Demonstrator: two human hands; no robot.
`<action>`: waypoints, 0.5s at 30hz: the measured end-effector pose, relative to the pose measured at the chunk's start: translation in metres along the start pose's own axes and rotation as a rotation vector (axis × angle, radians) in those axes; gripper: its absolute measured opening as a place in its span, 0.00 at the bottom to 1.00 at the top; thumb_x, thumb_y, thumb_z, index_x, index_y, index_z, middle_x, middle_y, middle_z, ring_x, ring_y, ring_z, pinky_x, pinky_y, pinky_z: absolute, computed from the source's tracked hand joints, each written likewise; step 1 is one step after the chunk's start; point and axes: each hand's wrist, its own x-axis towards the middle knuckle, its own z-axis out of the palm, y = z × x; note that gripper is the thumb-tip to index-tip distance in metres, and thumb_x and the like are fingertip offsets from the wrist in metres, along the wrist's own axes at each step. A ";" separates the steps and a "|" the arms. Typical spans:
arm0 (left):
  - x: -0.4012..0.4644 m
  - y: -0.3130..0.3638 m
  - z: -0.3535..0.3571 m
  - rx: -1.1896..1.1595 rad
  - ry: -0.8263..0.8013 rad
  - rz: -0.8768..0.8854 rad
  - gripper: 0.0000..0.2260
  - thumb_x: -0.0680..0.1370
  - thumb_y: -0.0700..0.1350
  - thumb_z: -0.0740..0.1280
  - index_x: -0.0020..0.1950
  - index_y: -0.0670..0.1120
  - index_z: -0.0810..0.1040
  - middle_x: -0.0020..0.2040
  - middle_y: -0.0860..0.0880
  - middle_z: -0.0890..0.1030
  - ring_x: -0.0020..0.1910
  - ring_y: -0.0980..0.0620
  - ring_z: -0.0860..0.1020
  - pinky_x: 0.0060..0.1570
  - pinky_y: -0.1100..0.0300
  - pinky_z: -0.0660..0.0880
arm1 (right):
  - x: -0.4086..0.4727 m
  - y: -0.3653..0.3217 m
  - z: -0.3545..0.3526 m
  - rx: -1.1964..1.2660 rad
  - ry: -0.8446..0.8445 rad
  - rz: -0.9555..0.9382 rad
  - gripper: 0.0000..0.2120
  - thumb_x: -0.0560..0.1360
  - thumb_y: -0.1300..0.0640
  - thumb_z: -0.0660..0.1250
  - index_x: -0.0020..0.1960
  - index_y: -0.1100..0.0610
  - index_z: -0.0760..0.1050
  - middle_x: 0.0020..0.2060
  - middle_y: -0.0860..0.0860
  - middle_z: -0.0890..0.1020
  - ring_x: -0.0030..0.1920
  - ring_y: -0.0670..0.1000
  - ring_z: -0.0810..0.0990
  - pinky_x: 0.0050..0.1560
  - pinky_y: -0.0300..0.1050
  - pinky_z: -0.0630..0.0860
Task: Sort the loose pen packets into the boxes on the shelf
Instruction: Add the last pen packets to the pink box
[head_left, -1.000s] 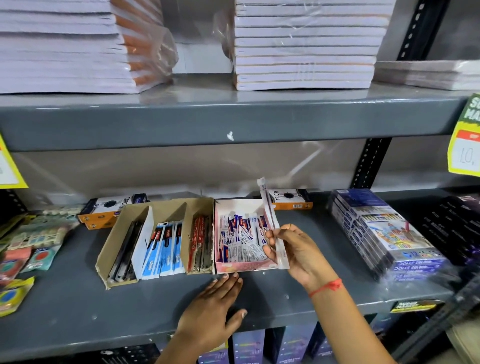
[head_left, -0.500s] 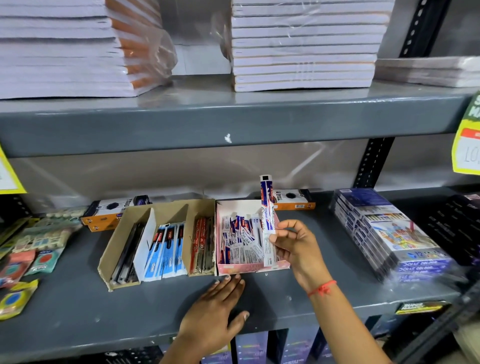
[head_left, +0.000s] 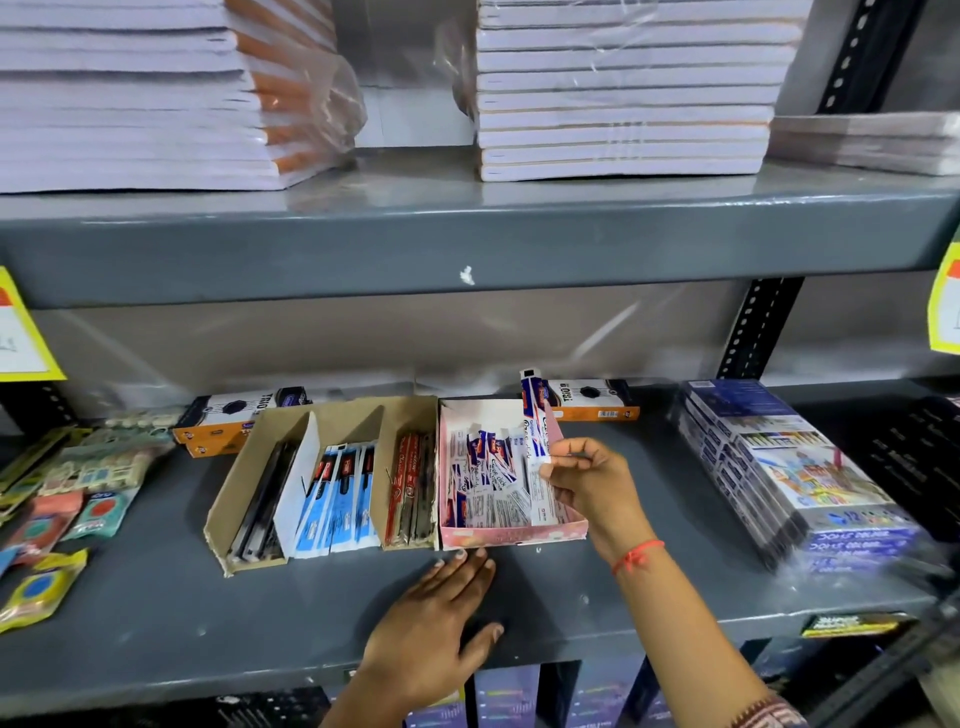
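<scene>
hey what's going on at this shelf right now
A person is sorting pen packets into boxes on the shelf. The right hand holds one blue-and-white packet upright over the pink box, which already holds matching packets. The left hand lies flat on the shelf just in front of that box. The cardboard box beside it holds black, blue and red packets.

Two hands: left hand (head_left: 434, 626), right hand (head_left: 592, 480). One pen packet (head_left: 536, 415) held. One pink box (head_left: 511, 535), one cardboard box (head_left: 244, 499) with three compartments. Two orange-and-white cartons (head_left: 234, 418) left rear, one more (head_left: 592, 400) behind. Three notebook stacks (head_left: 623, 88) above. Loose packets in boxes: too many to count.
</scene>
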 end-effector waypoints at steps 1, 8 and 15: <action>0.002 -0.003 0.004 -0.037 0.008 0.014 0.28 0.77 0.63 0.50 0.74 0.52 0.57 0.74 0.56 0.52 0.73 0.55 0.50 0.71 0.56 0.45 | 0.005 0.001 0.003 -0.081 0.003 0.011 0.15 0.71 0.76 0.65 0.37 0.56 0.73 0.31 0.52 0.77 0.32 0.49 0.74 0.31 0.37 0.72; 0.005 -0.010 0.012 -0.121 0.027 -0.017 0.31 0.75 0.66 0.46 0.75 0.55 0.49 0.72 0.61 0.44 0.71 0.61 0.39 0.68 0.62 0.33 | 0.036 0.016 0.024 -0.703 0.005 0.044 0.12 0.70 0.73 0.62 0.44 0.58 0.75 0.43 0.58 0.78 0.39 0.55 0.77 0.40 0.44 0.78; 0.004 -0.010 0.014 -0.152 0.072 0.025 0.30 0.75 0.65 0.48 0.75 0.53 0.53 0.73 0.59 0.48 0.72 0.59 0.43 0.70 0.61 0.36 | 0.048 0.022 0.036 -0.963 -0.036 0.051 0.12 0.73 0.67 0.63 0.56 0.65 0.78 0.54 0.62 0.82 0.55 0.59 0.81 0.60 0.51 0.77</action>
